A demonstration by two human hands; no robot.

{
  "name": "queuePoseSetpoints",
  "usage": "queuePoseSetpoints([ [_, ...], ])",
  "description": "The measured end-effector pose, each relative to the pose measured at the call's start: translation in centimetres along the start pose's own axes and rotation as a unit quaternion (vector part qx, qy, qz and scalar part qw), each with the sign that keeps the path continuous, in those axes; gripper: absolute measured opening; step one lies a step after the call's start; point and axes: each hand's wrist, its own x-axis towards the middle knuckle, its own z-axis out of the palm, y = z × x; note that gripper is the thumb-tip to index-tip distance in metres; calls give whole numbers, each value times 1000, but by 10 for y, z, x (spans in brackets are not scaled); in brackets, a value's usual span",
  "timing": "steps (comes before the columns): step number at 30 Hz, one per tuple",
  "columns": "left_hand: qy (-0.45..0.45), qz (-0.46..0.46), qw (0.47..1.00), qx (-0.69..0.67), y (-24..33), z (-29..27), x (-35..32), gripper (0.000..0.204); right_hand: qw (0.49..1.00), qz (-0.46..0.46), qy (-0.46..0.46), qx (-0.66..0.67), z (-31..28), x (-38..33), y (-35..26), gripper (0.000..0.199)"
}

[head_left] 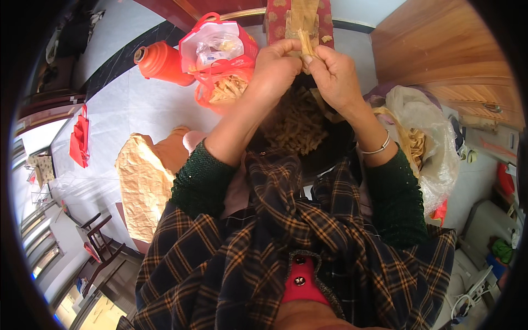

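Both my hands meet in front of me, over the near end of a narrow red patterned bench (272, 25). Between them is a thin folded strip of tan paper (304, 42), its upper end standing out past my fingers. My left hand (278, 67) pinches it from the left, and my right hand (336, 74) grips it with thumb and curled fingers. More tan paper (304, 14) lies along the bench behind. Below my wrists, a dark basin (336, 154) holds many similar folded pieces (297, 132), partly covered by my forearms.
At left stand a red bag (205, 94) of folded pieces, a red-and-white bag (250, 47) and an orange-red flask (162, 63). Crumpled brown paper (143, 187) lies nearer. A clear plastic bag (437, 170) with tan sheets sits right, below a wooden panel (440, 44).
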Motion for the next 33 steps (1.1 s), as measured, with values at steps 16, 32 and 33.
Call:
queuePoseSetpoints([
  [16, 51, 386, 869, 306, -3, 0, -5, 7, 799, 328, -260, 432, -26, 7, 0, 17],
  [32, 102, 199, 926, 304, 9, 2, -7, 7, 715, 221, -239, 619, -27, 1, 16, 14],
  [33, 106, 201, 924, 308, 11, 4, -10, 8, 728, 224, -223, 609, -27, 1, 15, 14],
])
